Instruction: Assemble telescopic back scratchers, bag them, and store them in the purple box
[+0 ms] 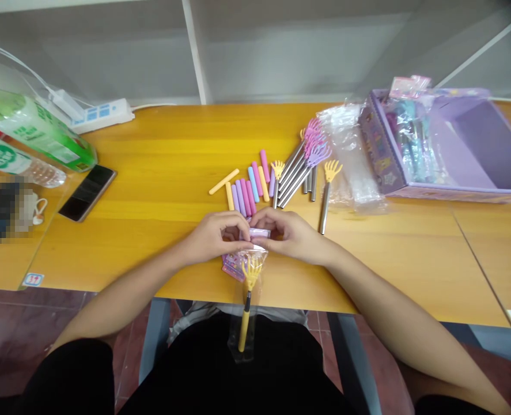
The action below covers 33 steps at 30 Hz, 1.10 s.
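My left hand (218, 235) and my right hand (287, 235) meet at the table's front edge, fingers pinching the top end of a clear plastic bag (249, 355). A yellow hand-shaped back scratcher (243, 331) with a yellow grip hangs inside that bag, over my lap. Between the fingers shows a pale pinkish strip at the bag's top. Small purple printed cards (233, 270) lie under the left hand. Just beyond my hands are several coloured sleeves (247, 196) in pink, purple, yellow and blue. A pile of metal-stemmed back scratchers (296, 173) lies behind the right hand.
One yellow back scratcher (325, 202) lies apart, beside clear plastic bags (354, 167). A purple box (458, 193) at right holds packaged items. Bottles (43, 127), a phone (88, 193) and a power strip (103, 115) occupy the left. A shelf partition (195, 52) stands behind.
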Tool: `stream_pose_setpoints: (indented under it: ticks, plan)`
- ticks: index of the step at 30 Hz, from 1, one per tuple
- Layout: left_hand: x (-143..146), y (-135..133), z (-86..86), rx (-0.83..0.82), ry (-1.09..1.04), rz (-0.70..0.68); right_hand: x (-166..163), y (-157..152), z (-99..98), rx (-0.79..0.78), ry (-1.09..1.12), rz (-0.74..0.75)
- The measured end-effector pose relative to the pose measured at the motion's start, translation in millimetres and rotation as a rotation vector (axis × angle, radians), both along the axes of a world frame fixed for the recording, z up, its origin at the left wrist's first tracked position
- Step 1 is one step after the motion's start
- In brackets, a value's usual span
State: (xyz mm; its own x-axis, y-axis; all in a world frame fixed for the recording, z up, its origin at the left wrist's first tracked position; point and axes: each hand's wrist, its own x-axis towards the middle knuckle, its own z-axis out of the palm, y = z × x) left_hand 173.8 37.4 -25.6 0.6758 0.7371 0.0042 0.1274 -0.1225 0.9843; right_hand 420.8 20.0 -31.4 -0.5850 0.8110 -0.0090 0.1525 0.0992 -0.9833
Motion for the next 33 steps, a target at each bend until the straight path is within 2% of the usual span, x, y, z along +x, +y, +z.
stream_pose_setpoints:
  ticks: [4, 8, 12, 18, 20, 23, 25, 27, 30, 33]
  plan:
    - [2.1, -3.5, -2.1, -0.208, -0.049, 0.016, 2.8, 0.9, 0.1, -0.088, 0.051, 0.046]
    - [3.3, -3.3, -4.4, -0.273, -0.12, -0.012, 2.8, 1.0, -2.7, -0.223, 0.122, 0.087]
    - [1.1, -1.7, -4.4, -0.304, -0.102, 0.006, 1.5, 1.6, -1.9, -0.278, 0.176, 0.085]
    - [-5.6, -4.9, -0.9, -0.399, 0.018, -0.226, 3.6, 6.7, 2.6, -0.343, 0.262, 0.107]
    - [-6.3, -5.9, -0.1, -0.393, 0.038, -0.243, 5.7, 9.4, 2.5, -0.361, 0.29, 0.129]
    - [-7.0, -2.3, 1.4, -0.364, -0.053, -0.142, 10.7, 13.4, 2.4, -0.392, 0.269, 0.231]
    - [-8.2, 3.9, 3.3, -0.324, -0.172, 0.038, 14.6, 15.5, 3.6, -0.356, 0.182, 0.333]
    - [-9.6, 11.3, 5.7, -0.309, -0.298, 0.254, 17.8, 17.4, 6.8, -0.253, 0.055, 0.411]
    - [-10.7, 20.2, 9.9, -0.338, -0.455, 0.489, 20.7, 20.8, 16.8, -0.07, -0.079, 0.374]
    - [-10.7, 23.8, 12.7, -0.34, -0.564, 0.513, 27.9, 26.1, 33.8, -0.009, -0.116, 0.237]
